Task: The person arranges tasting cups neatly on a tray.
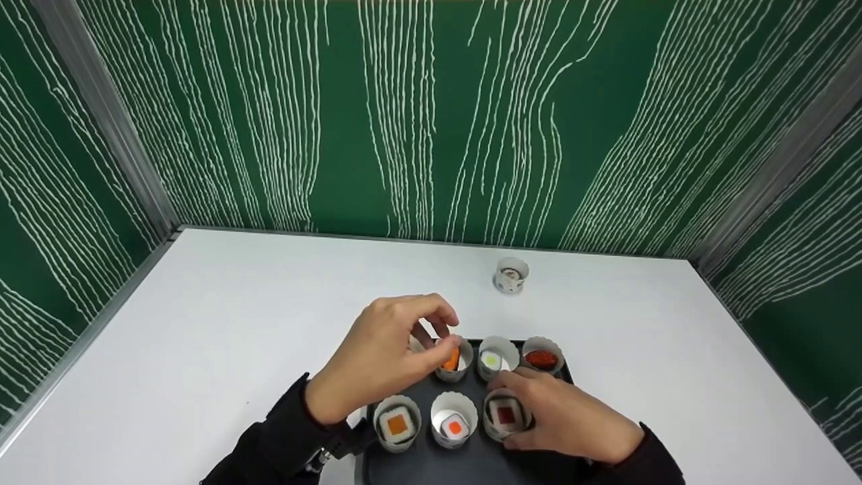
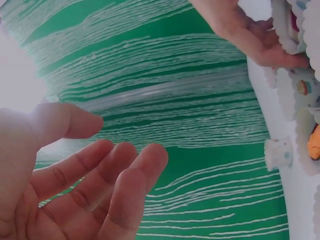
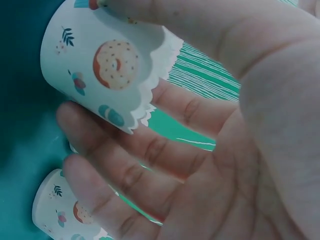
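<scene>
My right hand (image 1: 566,419) grips a white paper cup (image 3: 75,60) at the front right of a black tray (image 1: 427,468), thumb on one side and fingers on the other. Inside that cup is a toy-like sushi piece (image 1: 505,413) with a dark red centre. Bent loosely over the back-left cups, my left hand (image 1: 384,350) holds nothing, as its wrist view confirms. Beneath its fingertips, partly hidden, an orange piece (image 1: 450,359) sits in a cup. Beside the gripped cup are sushi pieces with a red-orange centre (image 1: 454,426) and an orange centre (image 1: 398,424), each in its cup.
Along the tray's back row, one cup contains a piece with a green centre (image 1: 491,361) and another a red-topped piece (image 1: 541,359). A lone filled cup (image 1: 510,283) stands farther back on the white table (image 1: 269,303). Green walls with white lines enclose the table.
</scene>
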`<state>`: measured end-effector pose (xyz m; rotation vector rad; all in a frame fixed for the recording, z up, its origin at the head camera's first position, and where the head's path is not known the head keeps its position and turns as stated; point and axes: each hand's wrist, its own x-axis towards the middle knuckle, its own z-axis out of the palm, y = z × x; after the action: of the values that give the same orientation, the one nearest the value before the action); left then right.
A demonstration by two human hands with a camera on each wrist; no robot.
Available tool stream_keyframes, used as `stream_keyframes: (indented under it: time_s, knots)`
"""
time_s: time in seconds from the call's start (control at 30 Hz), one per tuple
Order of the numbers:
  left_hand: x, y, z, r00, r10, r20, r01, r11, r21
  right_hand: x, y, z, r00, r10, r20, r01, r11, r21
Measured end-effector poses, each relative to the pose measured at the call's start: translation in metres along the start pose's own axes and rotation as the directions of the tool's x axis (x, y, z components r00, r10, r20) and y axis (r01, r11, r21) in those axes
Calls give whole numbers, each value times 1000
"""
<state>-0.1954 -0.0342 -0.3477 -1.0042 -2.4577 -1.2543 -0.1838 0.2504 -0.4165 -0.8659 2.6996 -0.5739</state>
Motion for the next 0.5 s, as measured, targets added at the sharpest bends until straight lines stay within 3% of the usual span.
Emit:
stream_keyframes:
  time_s: [0.13,0.27,0.5]
  knots:
    - [1,-5,4,997,0,81,-1,1000,22,-1,-1,-3,999,39,25,-40,998,47]
    - [3,-12,9,983,7,182,-16,999,50,-2,-3,-8,997,72,30,-75,994,81]
    - [4,-23,18,951,15,309,-61,988,139,-10,-8,-26,997,22,-70,-20,999,25]
